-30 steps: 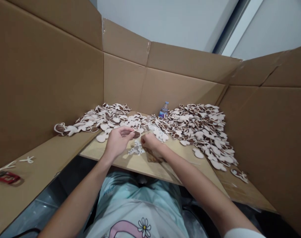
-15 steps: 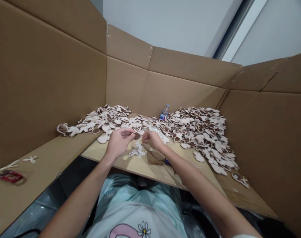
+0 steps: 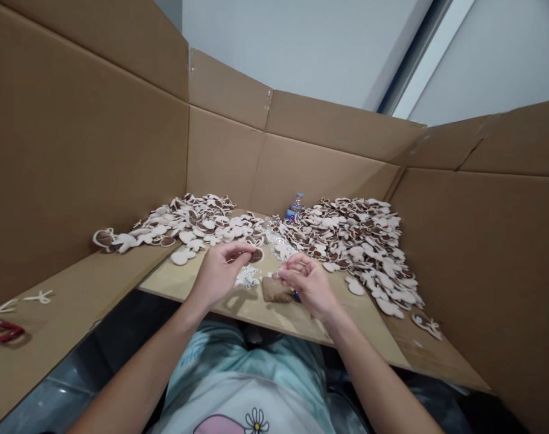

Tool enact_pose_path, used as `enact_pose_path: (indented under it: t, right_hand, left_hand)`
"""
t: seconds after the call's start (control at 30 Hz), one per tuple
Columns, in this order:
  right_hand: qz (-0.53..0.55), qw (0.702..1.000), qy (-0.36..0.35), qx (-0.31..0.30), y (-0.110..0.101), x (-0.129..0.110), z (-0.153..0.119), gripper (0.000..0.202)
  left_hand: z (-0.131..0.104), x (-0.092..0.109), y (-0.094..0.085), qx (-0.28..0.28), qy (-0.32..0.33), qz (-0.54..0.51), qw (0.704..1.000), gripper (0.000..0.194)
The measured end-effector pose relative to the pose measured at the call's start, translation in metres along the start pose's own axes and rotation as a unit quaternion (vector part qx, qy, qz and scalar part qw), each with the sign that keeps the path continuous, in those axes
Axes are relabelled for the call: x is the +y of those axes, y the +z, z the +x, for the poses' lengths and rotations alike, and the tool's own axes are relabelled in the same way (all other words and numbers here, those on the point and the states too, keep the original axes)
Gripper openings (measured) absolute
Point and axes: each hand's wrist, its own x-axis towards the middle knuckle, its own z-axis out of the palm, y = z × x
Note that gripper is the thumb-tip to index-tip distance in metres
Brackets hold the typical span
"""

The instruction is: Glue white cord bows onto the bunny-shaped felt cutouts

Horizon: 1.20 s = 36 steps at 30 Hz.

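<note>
Between thumb and fingers, my left hand point(image 3: 224, 268) pinches a brown and white piece point(image 3: 256, 255) with a thin light cord at its top. My right hand point(image 3: 308, 280) is to the right of it, its fingertips pressed together over something small and whitish that I cannot make out. Small white printed bits point(image 3: 247, 277) lie on the board just under the held piece. A brown block point(image 3: 277, 290) rests on the board beside my right hand, with a blue object partly hidden behind that hand.
Piles of brown and white pieces lie at the back left point(image 3: 188, 220) and right point(image 3: 365, 241). A water bottle point(image 3: 295, 208) stands between them. Cardboard walls point(image 3: 324, 154) surround the board. A red tool point(image 3: 2, 330) and white cords point(image 3: 39, 297) lie at the left.
My right hand has moved right and down, away from the held piece, and turned palm up. My left hand still holds the piece, slightly lower. The view has shifted a little.
</note>
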Motion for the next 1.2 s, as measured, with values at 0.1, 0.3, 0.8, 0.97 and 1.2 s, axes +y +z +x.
enact_pose_path:
  t: [0.1, 0.3, 0.8, 0.97, 1.2]
  right_hand:
    - [0.073, 0.997, 0.008, 0.024, 0.004, -0.003, -0.021, 0.036]
    - [0.135, 0.989, 0.006, 0.062, 0.004, -0.004, -0.044, 0.032]
    - [0.03, 0.983, -0.09, 0.156, -0.007, -0.001, -0.073, 0.024]
    - [-0.073, 0.974, -0.151, 0.151, -0.008, -0.003, -0.075, 0.01]
    - [-0.203, 0.918, -0.307, 0.151, -0.006, -0.011, -0.087, 0.021]
  left_hand:
    - [-0.006, 0.003, 0.006, -0.011, 0.009, 0.002, 1.0, 0.015]
    - [-0.013, 0.002, 0.013, -0.017, 0.007, 0.013, 1.0, 0.019]
    - [-0.037, 0.018, 0.032, -0.106, 0.095, 0.076, 0.987, 0.027]
    - [-0.041, 0.019, 0.034, -0.126, 0.106, 0.073, 0.984, 0.029]
    - [-0.045, 0.014, 0.037, -0.121, 0.14, 0.114, 0.976, 0.031]
